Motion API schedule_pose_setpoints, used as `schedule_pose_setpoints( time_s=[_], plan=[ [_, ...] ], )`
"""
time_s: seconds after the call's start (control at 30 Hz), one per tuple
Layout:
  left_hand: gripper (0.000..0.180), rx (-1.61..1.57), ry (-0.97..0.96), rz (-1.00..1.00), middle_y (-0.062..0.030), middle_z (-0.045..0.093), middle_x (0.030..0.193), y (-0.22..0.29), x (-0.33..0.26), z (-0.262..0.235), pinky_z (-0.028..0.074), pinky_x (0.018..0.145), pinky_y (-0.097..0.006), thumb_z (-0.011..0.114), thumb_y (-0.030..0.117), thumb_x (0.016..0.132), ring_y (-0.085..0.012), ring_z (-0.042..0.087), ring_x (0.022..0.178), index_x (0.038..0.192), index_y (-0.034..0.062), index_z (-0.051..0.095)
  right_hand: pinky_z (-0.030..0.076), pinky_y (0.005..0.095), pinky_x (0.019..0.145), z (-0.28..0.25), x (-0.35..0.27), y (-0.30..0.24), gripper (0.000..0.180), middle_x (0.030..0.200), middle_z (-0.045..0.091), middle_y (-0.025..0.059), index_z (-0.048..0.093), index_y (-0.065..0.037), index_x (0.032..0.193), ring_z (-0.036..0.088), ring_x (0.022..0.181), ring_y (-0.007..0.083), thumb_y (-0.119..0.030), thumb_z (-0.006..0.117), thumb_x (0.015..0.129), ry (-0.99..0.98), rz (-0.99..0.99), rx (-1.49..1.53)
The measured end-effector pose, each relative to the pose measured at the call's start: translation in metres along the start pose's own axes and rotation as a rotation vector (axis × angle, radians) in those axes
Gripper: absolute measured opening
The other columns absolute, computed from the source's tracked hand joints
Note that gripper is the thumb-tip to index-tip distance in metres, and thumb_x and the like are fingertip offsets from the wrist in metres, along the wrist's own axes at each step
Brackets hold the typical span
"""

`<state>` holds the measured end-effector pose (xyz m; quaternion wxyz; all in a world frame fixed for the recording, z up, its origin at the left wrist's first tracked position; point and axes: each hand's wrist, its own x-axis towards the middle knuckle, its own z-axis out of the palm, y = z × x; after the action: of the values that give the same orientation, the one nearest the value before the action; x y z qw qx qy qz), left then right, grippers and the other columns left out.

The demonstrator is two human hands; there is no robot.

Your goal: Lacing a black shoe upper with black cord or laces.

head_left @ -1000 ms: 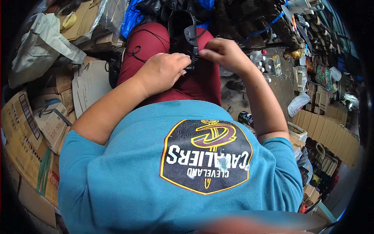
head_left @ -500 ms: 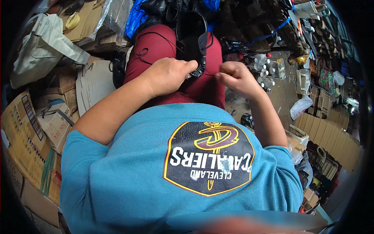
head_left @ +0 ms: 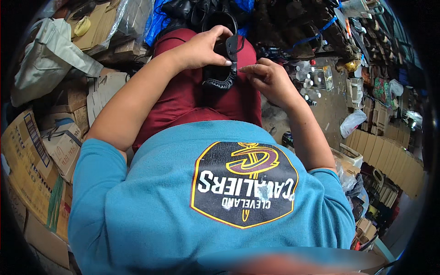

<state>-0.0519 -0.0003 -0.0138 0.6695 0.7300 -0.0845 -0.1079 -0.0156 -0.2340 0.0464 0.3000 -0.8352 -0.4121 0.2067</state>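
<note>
A black shoe (head_left: pixel 220 84) rests on my lap across dark red trousers (head_left: pixel 176 94), its gathered, stitched toe end toward me. My left hand (head_left: pixel 201 49) grips the shoe's upper, thumb at the inner edge and fingers curled farther up by the side flap with eyelets (head_left: pixel 232 45). Close by the shoe's right side, my right hand (head_left: pixel 271 81) has its thumb and forefinger pinched together, pointing at the upper. Whatever thin thing may be between those fingertips is too small to make out.
More black shoes (head_left: pixel 178 9) lie beyond my knees on blue plastic sheeting (head_left: pixel 153 23). Several bottles (head_left: pixel 308 78) stand on the floor at right. Cardboard boxes (head_left: pixel 64 149) and a pale cloth bag (head_left: pixel 46 57) crowd the left; a white plastic bag (head_left: pixel 353 123) lies at right.
My left hand has moved from the toe end up to the shoe's side, baring the stitched toe. My right hand has shifted slightly inward, its fingers now pointing at the shoe.
</note>
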Motion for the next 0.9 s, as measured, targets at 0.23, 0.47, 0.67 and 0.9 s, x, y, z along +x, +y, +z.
schedule_pose_setpoints(
  time_s=[0.23,0.47,0.67,0.9],
  plan=[
    [0.031,0.512,-0.051,0.036,-0.0033,0.057,0.09,0.019,0.014,-0.003,0.045,0.08,-0.028,0.075,0.009,0.068,-0.0147,0.058,0.089,0.096,0.0028,0.062,0.043,0.0251,0.06,-0.003,0.0,-0.004,0.025,0.077,0.048,0.0042,0.069,-0.007,0.103,0.052,0.066,0.0119,-0.001,0.06,0.081,-0.012,0.084,0.044],
    [0.026,0.257,-0.133,-0.018,-0.0081,0.069,0.086,0.012,0.019,-0.008,0.048,0.075,-0.029,0.073,0.016,0.068,-0.016,0.064,0.08,0.092,0.0045,0.07,0.046,0.0268,0.062,-0.008,0.006,-0.008,0.027,0.079,0.052,0.005,0.07,-0.008,0.102,0.056,0.069,0.0131,0.001,0.061,0.078,-0.043,0.099,0.016],
    [0.024,0.187,-0.184,-0.071,-0.0067,0.07,0.085,0.01,0.021,-0.01,0.049,0.076,-0.028,0.066,0.011,0.071,-0.0138,0.063,0.078,0.092,0.0021,0.07,0.052,0.0329,0.073,-0.017,0.017,-0.005,0.028,0.09,0.061,0.0124,0.071,-0.011,0.099,0.063,0.083,0.0256,-0.003,0.063,0.073,-0.089,-0.002,-0.103],
    [0.023,0.324,-0.199,0.0,-0.0094,0.068,0.086,0.01,0.022,-0.01,0.048,0.076,-0.029,0.066,0.012,0.069,-0.0161,0.063,0.081,0.09,0.0027,0.07,0.051,0.0322,0.072,-0.011,0.017,0.005,0.03,0.089,0.06,0.0107,0.071,-0.011,0.099,0.063,0.082,0.0245,-0.001,0.062,0.072,-0.112,0.049,0.032]
  ],
)
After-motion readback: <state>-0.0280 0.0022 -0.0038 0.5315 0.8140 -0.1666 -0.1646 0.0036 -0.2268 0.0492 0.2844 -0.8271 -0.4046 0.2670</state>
